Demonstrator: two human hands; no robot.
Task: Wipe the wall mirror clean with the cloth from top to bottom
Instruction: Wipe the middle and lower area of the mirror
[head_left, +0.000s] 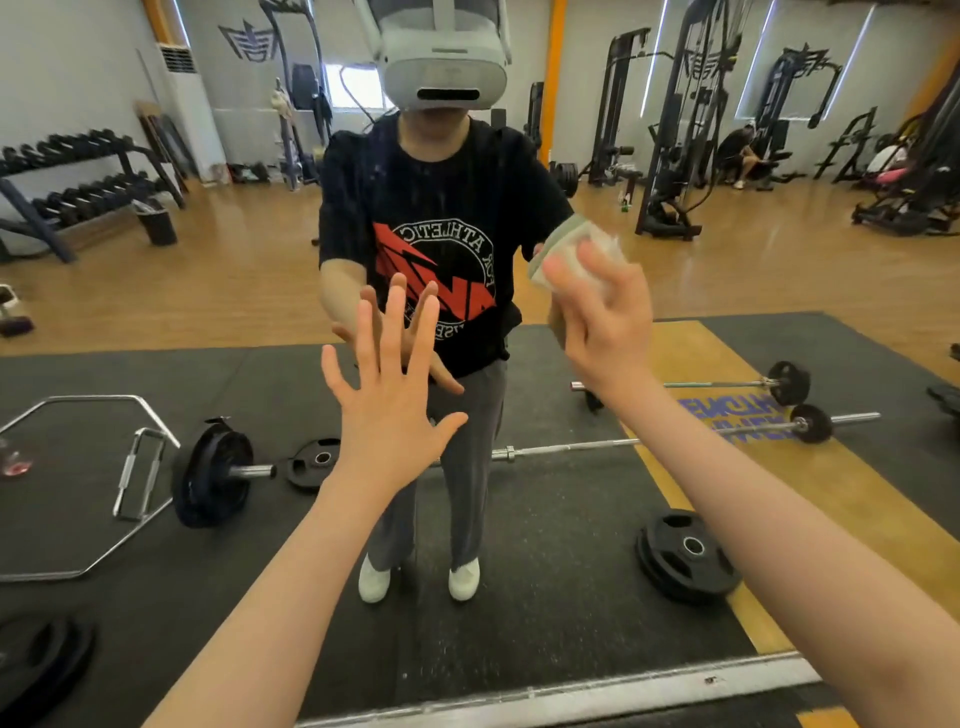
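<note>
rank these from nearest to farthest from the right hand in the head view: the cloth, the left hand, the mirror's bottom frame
1. cloth: held in the right hand, up against the mirror.
2. left hand: to its left and a little lower, fingers spread flat.
3. bottom frame: far below both hands, along the mirror's lower edge.

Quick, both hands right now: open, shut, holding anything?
Left hand: open, fingers spread flat toward the mirror, holding nothing.
Right hand: gripping the cloth against the mirror.
</note>
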